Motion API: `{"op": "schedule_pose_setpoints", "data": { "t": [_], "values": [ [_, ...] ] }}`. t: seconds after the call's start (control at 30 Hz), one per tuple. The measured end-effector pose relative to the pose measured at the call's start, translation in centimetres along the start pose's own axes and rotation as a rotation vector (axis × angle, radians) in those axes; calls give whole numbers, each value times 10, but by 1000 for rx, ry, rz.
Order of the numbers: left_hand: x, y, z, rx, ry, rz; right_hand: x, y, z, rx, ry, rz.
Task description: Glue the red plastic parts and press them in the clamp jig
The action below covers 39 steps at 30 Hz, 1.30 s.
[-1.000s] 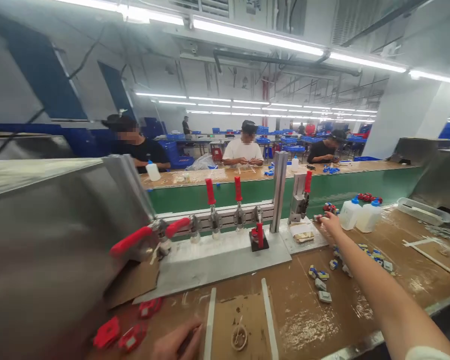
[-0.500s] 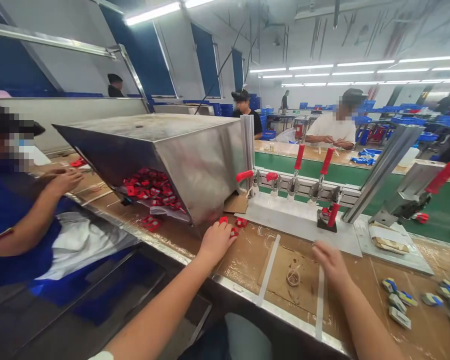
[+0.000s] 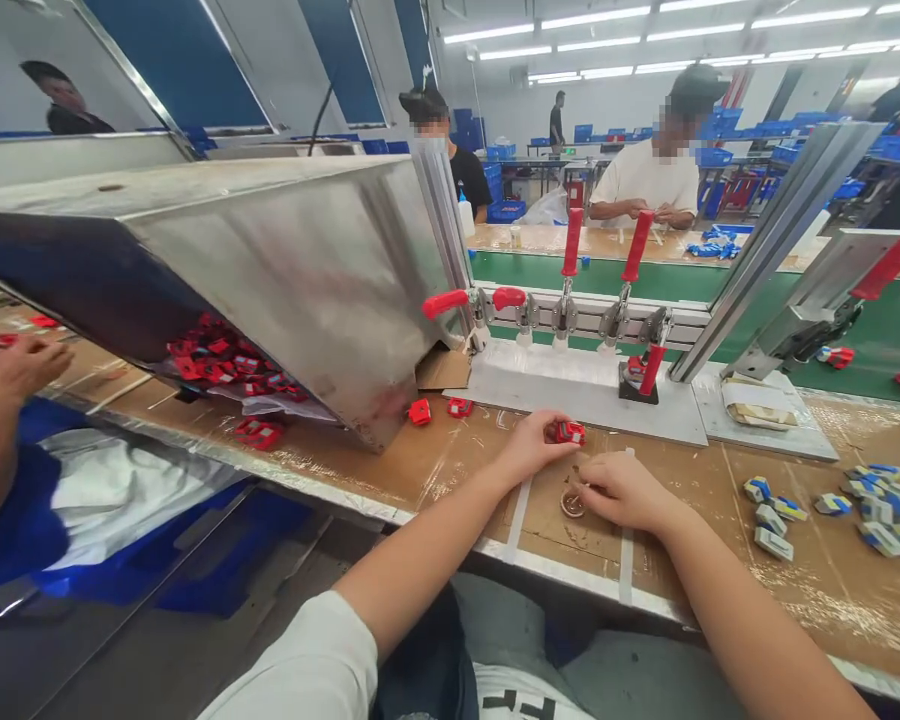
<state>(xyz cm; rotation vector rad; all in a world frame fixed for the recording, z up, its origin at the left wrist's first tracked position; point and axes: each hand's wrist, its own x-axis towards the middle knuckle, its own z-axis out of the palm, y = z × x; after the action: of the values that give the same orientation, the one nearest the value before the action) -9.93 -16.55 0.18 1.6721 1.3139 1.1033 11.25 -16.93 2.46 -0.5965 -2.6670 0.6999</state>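
My left hand [image 3: 534, 448] is closed on a small red plastic part [image 3: 570, 432] that looks like a toy car body, held just above the cardboard-covered bench. Close beside it, my right hand [image 3: 621, 490] has its fingers pinched together over a taped-down cardboard sheet [image 3: 570, 545]. A small pale ring [image 3: 571, 503] lies at those fingertips; whether they grip it or only touch it, I cannot tell. Two more red parts, one [image 3: 419, 411] by the metal bin and another [image 3: 460, 407] right of it, rest on the bench.
A tilted metal bin [image 3: 307, 270] at left holds a heap of red parts [image 3: 225, 355]. Behind my hands stands a clamp fixture [image 3: 570, 375] with red handles. Several grey, blue and yellow pieces [image 3: 881, 510] lie at right. Co-workers sit at left and across the green belt [image 3: 540, 262].
My left hand has moved right from beside the bin, now with a red part in it. My right hand has come down and left to the ring, its fingers now pinched. The view has shifted.
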Motion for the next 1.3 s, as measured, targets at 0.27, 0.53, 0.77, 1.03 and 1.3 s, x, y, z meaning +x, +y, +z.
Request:
{"op": "schedule_pose_setpoints", "data": {
  "t": [0.27, 0.53, 0.77, 1.03, 1.3],
  "values": [
    [-2, -7, 1, -36, -129, -49, 3, 14, -1, 399, 311, 198],
    [0, 0, 0, 12, -149, -72, 15, 28, 1, 440, 591, 469],
    [0, -2, 0, -7, -155, -62, 17, 30, 4, 416, 552, 460],
    [-3, 1, 0, -17, -122, -14, 10, 29, -1, 60, 599, 393],
    [-4, 4, 1, 20, -131, 54, 9, 27, 2, 142, 504, 314]
  ]
}}
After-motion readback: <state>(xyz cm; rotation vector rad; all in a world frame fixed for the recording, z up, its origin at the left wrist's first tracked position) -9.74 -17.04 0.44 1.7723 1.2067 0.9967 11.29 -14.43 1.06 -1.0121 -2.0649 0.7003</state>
